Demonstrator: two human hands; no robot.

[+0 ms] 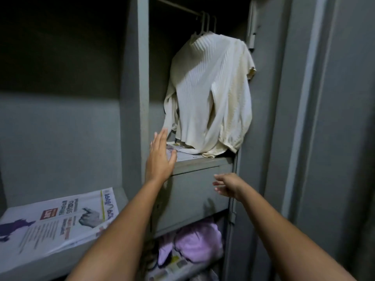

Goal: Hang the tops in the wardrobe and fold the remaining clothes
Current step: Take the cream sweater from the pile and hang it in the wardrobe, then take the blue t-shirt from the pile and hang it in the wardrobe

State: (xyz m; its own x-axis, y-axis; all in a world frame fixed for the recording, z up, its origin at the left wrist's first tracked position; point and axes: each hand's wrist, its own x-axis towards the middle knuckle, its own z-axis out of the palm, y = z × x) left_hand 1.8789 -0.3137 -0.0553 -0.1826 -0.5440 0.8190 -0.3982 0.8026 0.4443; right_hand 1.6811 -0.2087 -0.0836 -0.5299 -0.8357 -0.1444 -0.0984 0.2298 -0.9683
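Observation:
A cream ribbed top [209, 94] hangs from white hangers [206, 24] on the rail [174, 6] in the right compartment of a grey metal wardrobe [134, 78]. Its hem drapes onto the shelf below. My left hand [160, 157] reaches up with straight fingers just left of the top's hanging sleeve, holding nothing. My right hand [228, 185] hovers lower, in front of the grey drawer front [194, 191], fingers loosely spread and empty.
Newspaper [60, 218] lines the lower left shelf, and more paper [182, 153] lies under the top's hem. Lilac folded cloth [194, 242] fills the compartment below the drawer. The open wardrobe door [324, 118] stands at the right.

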